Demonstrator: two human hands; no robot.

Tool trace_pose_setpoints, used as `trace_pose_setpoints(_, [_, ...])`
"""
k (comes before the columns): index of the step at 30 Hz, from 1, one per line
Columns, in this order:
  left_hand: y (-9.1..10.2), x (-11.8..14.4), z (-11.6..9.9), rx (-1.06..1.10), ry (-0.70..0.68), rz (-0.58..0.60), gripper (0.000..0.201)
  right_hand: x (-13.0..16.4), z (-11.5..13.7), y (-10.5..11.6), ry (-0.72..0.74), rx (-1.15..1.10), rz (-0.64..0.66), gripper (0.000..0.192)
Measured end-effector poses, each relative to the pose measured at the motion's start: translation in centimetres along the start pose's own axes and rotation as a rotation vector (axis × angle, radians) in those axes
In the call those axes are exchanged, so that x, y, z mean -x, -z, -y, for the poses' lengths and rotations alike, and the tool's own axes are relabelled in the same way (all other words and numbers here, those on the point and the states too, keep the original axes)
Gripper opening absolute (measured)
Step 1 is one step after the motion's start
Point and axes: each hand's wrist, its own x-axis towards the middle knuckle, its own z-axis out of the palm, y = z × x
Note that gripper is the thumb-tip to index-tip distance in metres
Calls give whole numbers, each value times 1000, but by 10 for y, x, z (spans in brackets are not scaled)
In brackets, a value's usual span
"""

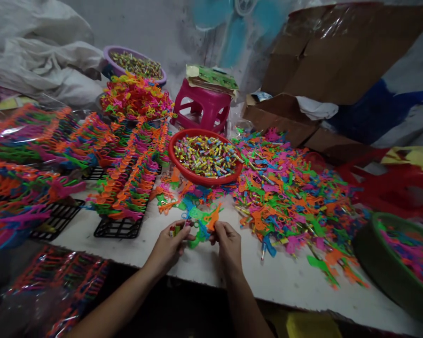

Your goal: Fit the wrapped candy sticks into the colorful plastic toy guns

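Observation:
My left hand (172, 244) is at the table's front middle, its fingers curled round a few small coloured tubes (176, 230) with yellow and red on them. Close by on the right, my right hand (229, 241) pinches an orange flat plastic piece (214, 218) between thumb and fingertips. Between and just beyond both hands lie loose green and blue plastic pieces (196, 213), some partly covered by my fingers. A red basin (174, 162) full of similar small yellow, pink and blue tubes stands behind them.
At right a large heap of coloured plastic pieces (285, 188) covers the white table (268, 277), beside a green tub (366, 253). Racks (115, 229) packed with pieces stand left. Behind are a pink stool (200, 105), a purple basin (107, 54), a cardboard box (324, 51) and a blue fan (232, 42).

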Motion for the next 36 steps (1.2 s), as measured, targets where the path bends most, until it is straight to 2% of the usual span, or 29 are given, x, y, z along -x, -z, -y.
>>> trace_pose_setpoints(5, [-11,10,-18,-77,-30,-6,40,12,1,-14,-1,-52,105,29])
trace_pose_setpoints(9, [-13,13,-24,-33,-24,-50,39,17,4,-15,54,23,101,29])
trace_pose_setpoints(10, [-13,13,-24,-19,-23,-60,39,18,6,-13,85,66,132,28])
trace_pose_setpoints(11, [-12,12,-25,-11,-22,-69,39,19,9,-10,125,120,205,26])
trace_pose_setpoints(14, [-7,9,-24,18,25,-66,39,16,18,3,287,298,538,17])
trace_pose_setpoints(15, [-5,9,-23,29,64,-44,39,13,21,8,345,341,574,18])
trace_pose_setpoints(19, [0,9,-18,51,228,93,36,0,29,18,538,478,417,41])
trace_pose_setpoints(21, [-2,12,-16,18,218,126,33,-1,29,14,577,508,487,31])
trace_pose_setpoints(22, [-3,13,-16,-19,195,128,33,-1,28,10,561,479,487,21])
trace_pose_setpoints(23, [-4,14,-16,-63,168,122,33,1,27,5,512,419,434,14])
trace_pose_setpoints(26, [-7,16,-17,-158,83,87,40,7,23,-8,251,189,116,26])
trace_pose_setpoints(27, [-7,16,-17,-173,57,77,42,8,21,-12,177,134,61,30])
trace_pose_setpoints(29, [-7,16,-17,-203,16,59,43,12,19,-19,99,70,74,35])
trace_pose_setpoints(31, [-7,16,-17,-242,-18,29,41,15,17,-24,73,28,101,36])
trace_pose_setpoints(36, [-9,18,-19,-301,-114,-49,38,24,15,-33,43,9,74,34])
